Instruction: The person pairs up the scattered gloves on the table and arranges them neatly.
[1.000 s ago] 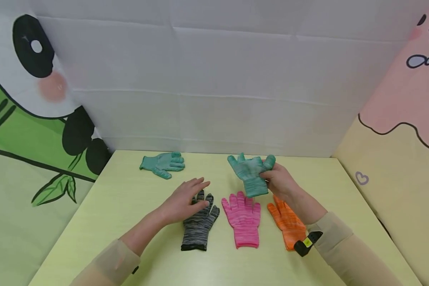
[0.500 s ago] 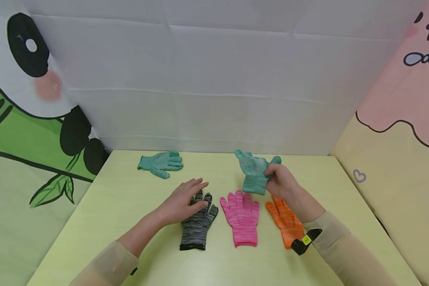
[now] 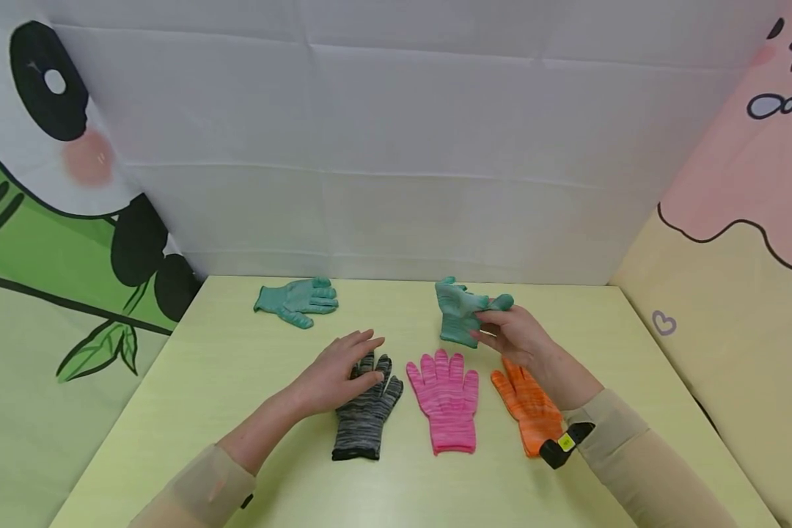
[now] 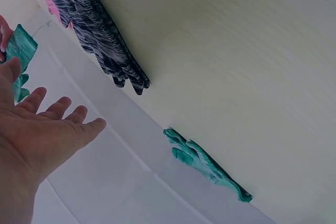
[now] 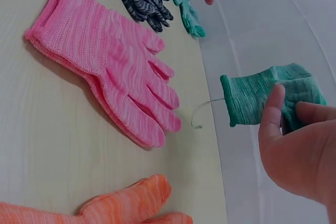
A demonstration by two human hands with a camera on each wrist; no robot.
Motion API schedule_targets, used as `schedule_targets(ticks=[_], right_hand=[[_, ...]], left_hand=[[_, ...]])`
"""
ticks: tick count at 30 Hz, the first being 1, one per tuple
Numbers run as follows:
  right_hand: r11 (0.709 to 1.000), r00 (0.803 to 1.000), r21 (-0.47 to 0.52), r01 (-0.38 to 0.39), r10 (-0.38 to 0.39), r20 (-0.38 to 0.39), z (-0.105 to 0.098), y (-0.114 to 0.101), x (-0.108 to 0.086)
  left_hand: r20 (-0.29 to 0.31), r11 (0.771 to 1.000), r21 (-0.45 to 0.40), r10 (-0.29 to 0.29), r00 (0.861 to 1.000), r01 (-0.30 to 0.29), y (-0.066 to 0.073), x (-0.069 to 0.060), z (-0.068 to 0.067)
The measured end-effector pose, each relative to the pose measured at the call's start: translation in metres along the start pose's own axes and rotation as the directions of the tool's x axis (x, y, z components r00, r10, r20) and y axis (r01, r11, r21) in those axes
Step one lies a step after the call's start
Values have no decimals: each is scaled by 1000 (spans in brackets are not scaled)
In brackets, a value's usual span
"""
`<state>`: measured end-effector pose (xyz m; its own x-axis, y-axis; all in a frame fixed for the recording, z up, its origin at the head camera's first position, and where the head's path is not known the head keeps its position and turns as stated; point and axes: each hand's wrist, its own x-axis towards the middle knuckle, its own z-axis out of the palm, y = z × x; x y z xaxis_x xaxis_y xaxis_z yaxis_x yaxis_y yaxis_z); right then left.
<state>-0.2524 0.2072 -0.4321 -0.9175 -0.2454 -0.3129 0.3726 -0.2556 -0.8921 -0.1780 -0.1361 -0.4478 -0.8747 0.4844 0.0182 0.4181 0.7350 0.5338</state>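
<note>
My right hand (image 3: pixel 518 334) pinches a green knit glove (image 3: pixel 458 312) by its side, above the far part of the table. In the right wrist view this glove (image 5: pixel 252 95) hangs off the surface, a loose thread trailing from its cuff. My left hand (image 3: pixel 336 374) hovers over the fingers of a grey-and-black glove (image 3: pixel 358 425), its own fingers extended and holding nothing. A second green glove (image 3: pixel 297 301) lies flat at the back left, fingers pointing right. Between the hands lies a pink glove (image 3: pixel 445 411). An orange glove (image 3: pixel 531 411) is partly covered by my right wrist.
The pale yellow table (image 3: pixel 290 491) ends at a white cloth backdrop (image 3: pixel 396 147). Printed cartoon panels stand at the left (image 3: pixel 33 242) and right (image 3: pixel 732 308). The grey, pink and orange gloves form a row near the table's middle.
My right hand has shifted the green glove slightly right, then a little back left and lower, and the glove has turned and folded. The left hand stays in place.
</note>
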Motion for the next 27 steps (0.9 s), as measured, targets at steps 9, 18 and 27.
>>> schedule_targets(ticks=[9, 18, 27], right_hand=[[999, 997, 54, -8, 4, 81, 2, 1, 0], [905, 990, -411, 114, -139, -31, 0, -3, -3], [804, 969, -549, 229, -243, 48, -4, -22, 6]], left_hand=[[15, 1000, -10, -21, 1000, 21, -1, 0, 2], [9, 1000, -25, -3, 1000, 3, -2, -1, 2], [21, 999, -42, 18, 1000, -17, 2, -1, 1]])
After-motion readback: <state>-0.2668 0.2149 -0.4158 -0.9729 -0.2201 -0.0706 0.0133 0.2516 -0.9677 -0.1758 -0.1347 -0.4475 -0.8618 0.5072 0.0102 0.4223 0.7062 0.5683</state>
